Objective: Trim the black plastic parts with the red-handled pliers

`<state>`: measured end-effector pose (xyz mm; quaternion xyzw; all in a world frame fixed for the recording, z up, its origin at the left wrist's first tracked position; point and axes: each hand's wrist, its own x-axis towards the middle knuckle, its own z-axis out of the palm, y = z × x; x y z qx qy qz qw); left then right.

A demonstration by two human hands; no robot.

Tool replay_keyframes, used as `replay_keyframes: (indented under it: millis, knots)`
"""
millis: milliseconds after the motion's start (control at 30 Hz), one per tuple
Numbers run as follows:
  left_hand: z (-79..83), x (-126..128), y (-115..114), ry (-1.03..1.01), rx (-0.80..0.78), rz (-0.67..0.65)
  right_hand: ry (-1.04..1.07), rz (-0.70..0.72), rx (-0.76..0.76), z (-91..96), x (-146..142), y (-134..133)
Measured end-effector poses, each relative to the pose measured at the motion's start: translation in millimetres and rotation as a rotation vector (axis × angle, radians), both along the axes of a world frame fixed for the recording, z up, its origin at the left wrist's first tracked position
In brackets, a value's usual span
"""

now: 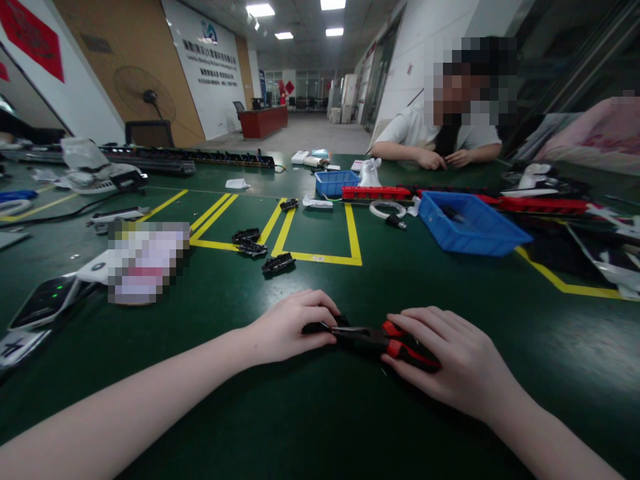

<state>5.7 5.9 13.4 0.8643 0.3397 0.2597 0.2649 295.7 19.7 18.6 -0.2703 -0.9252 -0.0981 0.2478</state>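
Two hands work close together above the tabletop (310, 420). The left hand (295, 327) has its grip clamped on one black part (315, 327), pinched between thumb and fingers, in front of the person at the middle. The right hand (450, 353) has its grip closed around the red-and-black handles of one pair of pliers (373, 336). The pliers point left and their tips reach the part at the left fingertips; whether they bite it, I cannot tell.

Four more black pieces (279, 264) lie beyond the left hand: two side by side, one nearer, one farther off by the yellow tape (355, 233). Two blue bins stand farther back, a small bin (337, 183) and, to its right, a large bin (475, 230) with something dark inside. One coiled white cable (385, 211) lies between them. On the left rests one device (45, 303) with two green lights. Two other people are in view: one person in white (410, 137) sits across, forearms on the tabletop, and one pink sleeve (590, 137) shows at the right.
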Motion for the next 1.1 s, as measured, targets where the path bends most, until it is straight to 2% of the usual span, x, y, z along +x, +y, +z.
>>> replay_keyframes:
  millis: [367,633,867,1100]
  knots:
    - [0.4,-1.5,0.3,-0.007,-0.006,-0.014,0.010,0.000,-0.096,0.7,-0.1,-1.5]
    - [-0.4,-2.6,-0.2,-0.004,-0.005,-0.045,0.007,0.003,-0.081,-2.6,-2.4,-0.2]
    - [0.0,-3.0,0.1,0.012,-0.003,-0.040,0.021,-0.018,-0.133,-7.0,-5.4,-1.8]
    - [-1.0,-3.7,0.3,0.045,0.023,-0.049,0.020,-0.016,-0.127,-4.6,-6.1,-1.6]
